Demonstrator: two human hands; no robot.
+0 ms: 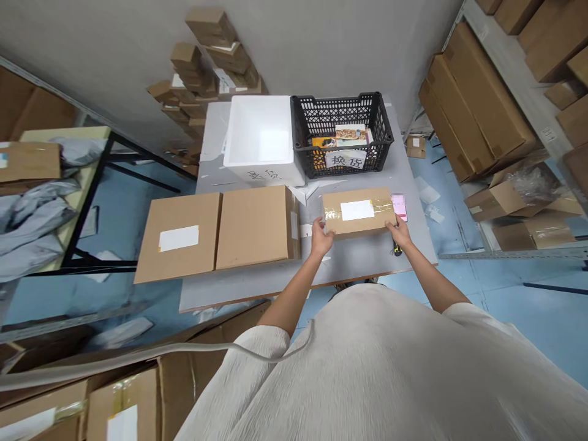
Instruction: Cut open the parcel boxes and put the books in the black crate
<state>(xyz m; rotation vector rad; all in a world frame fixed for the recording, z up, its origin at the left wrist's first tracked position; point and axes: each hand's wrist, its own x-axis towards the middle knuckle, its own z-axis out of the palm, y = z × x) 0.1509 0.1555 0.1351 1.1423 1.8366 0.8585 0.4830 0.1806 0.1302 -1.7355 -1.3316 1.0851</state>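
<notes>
A taped cardboard box (358,228) with a white label (357,210) lies in front of me on the grey table (220,288). My left hand (322,237) grips its left end near the front corner. At the opposite end, my right hand (399,233) is closed on the front right corner. Just beyond the right hand lies a phone (399,206) with a pink screen, partly behind the box. A black and yellow cutter-like tool (397,250) rests below that hand, partly covered by it.
Two larger cardboard boxes (255,229) stand side by side on the left. Behind are a white bin (260,138) and a black plastic crate (342,113) holding packets. Shelving with cartons (478,110) is on the right; a grey cable (184,348) crosses the lower left.
</notes>
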